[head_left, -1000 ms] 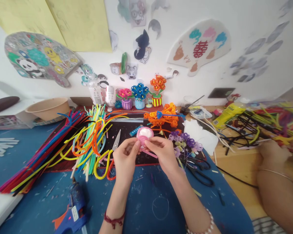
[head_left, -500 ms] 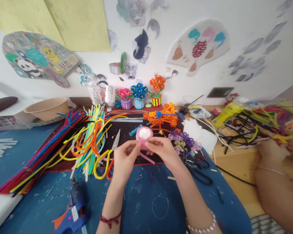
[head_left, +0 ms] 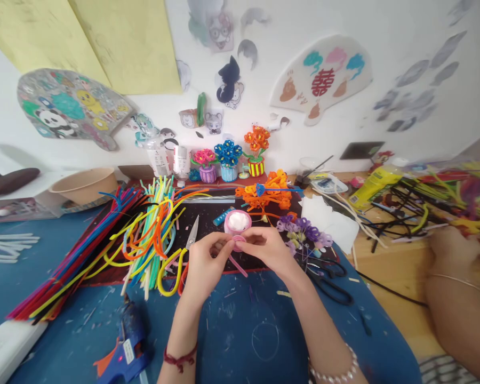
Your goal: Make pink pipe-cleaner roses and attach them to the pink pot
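Between the fingertips of both hands is a small pink pipe cleaner coil (head_left: 238, 241), its loose tail hanging down to the right. My left hand (head_left: 210, 258) pinches it from the left, while my right hand (head_left: 267, 246) pinches it from the other side. Just behind the fingers stands a small round pink pot (head_left: 231, 226) filled with white fluffy stuff (head_left: 239, 220). Yellow-handled scissors (head_left: 183, 254) lie open left of my left hand. Purple pipe cleaner flowers (head_left: 304, 230) are to the right of my right hand, near black-handled scissors (head_left: 330, 282).
A blue glue gun (head_left: 130, 341) lies at front left. Bundled pipe cleaners (head_left: 154, 240) spread across the left side. Finished flower pots (head_left: 229, 170) and orange pipe cleaner loops (head_left: 264, 192) are at the back. Another person's arm (head_left: 456, 288) rests at the right by scattered pipe cleaners (head_left: 404, 213).
The view has shifted slightly, so most things sit a little lower. Both hands keep their pinch on the pink coil, which appears turned a little, its tail now pointing down more steeply.
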A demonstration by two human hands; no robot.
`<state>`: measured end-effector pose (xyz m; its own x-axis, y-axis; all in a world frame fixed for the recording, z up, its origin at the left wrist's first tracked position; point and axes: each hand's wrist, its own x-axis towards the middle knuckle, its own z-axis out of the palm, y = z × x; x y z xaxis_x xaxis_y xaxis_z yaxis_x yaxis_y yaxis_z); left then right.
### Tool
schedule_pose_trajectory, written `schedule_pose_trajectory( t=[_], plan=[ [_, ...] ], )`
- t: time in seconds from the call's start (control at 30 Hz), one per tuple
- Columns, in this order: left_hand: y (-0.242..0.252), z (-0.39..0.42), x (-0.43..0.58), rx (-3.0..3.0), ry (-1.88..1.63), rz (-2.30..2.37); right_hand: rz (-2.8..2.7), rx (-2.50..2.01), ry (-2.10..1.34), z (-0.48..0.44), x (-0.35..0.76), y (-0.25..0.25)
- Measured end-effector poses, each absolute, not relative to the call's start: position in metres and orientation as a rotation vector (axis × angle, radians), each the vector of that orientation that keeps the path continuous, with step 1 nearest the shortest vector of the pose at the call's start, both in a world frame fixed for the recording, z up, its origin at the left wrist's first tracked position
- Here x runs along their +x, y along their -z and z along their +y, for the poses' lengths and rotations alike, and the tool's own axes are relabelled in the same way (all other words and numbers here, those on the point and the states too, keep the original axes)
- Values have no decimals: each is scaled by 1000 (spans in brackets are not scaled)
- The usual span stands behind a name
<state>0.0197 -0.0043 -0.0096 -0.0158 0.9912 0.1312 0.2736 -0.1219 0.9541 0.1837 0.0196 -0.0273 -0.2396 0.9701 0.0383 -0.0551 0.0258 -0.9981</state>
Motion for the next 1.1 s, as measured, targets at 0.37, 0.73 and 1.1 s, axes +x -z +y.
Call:
schedule_pose_trajectory(
  t=[0.37, 0.73, 1.1],
  plan=[
    [20, -4, 19, 1416, -1242, 1339, -1245, -1033, -1328, 20, 176, 31],
    [18, -6, 19, 1197, -1311, 1298, -1292, -978, -1398, 19, 180, 29],
    [15, -8, 18, 1023, -1315, 1283, -1718, -945, -963, 14, 183, 24]
  ],
)
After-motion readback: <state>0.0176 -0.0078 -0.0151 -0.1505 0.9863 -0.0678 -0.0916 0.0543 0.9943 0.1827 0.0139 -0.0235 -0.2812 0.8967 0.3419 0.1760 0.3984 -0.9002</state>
